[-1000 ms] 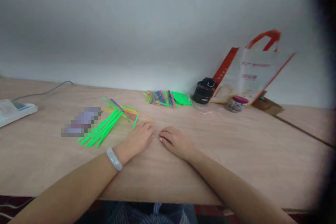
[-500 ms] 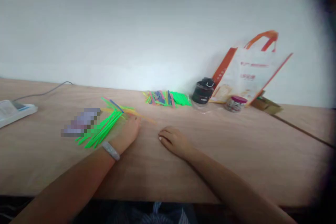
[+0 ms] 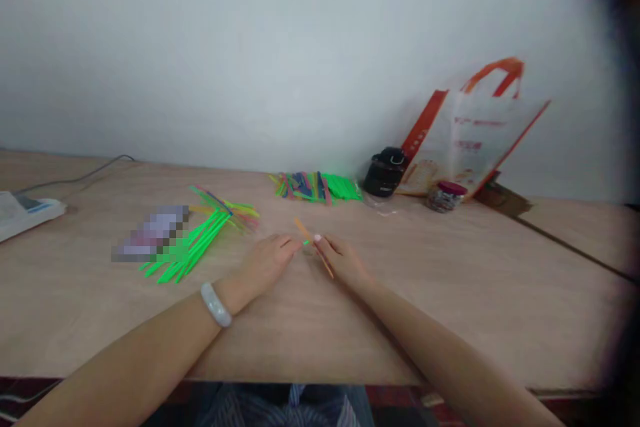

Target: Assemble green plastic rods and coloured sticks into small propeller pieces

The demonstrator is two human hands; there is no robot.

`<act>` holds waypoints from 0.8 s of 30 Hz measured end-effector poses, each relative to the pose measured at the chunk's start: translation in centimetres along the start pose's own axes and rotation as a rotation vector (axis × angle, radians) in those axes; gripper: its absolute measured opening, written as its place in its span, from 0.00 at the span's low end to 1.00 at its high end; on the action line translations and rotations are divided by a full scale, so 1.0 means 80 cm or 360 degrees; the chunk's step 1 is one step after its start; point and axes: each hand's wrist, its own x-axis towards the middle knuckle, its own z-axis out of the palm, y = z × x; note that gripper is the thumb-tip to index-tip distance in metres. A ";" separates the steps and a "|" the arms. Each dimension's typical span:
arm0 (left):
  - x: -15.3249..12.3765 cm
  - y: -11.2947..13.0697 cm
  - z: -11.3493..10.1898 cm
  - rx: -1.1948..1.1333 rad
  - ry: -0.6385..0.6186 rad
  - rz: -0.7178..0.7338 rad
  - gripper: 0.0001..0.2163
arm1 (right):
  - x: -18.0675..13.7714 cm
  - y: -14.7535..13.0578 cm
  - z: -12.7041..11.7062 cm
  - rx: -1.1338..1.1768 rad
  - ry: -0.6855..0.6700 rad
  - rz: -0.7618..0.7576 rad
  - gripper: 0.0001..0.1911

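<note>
A thin orange strip slants between my hands, its lower end running down past my right hand. The thumb and fingers of that hand are closed on the strip. My left hand, wearing a pale bangle on the wrist, has its fingers pressed together at the strip's left side. A small bright green bit shows between the left fingertips and the strip; whatever else the left fingers hold is hidden. To the left lies a loose pile of green strips, with pink, yellow and blue strips crossing its top end.
A bundle of coloured strips lies near the wall. Right of it stand a black lidded container, a jar with a dark pink lid and a white-and-orange bag. A blurred-out flat object and a white device are left.
My left hand has come from the pile rightward and nearer to me, and the orange strip is now between my hands. My right hand has closed on the strip.
</note>
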 end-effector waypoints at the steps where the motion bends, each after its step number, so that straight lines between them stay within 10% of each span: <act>1: 0.000 0.002 -0.001 -0.0003 -0.0011 0.0026 0.12 | 0.000 -0.001 0.001 0.0120 -0.0103 0.0060 0.21; 24: 0.011 0.017 0.006 -0.0109 -0.0103 -0.0221 0.11 | -0.002 -0.008 0.023 0.0675 -0.0334 0.0376 0.15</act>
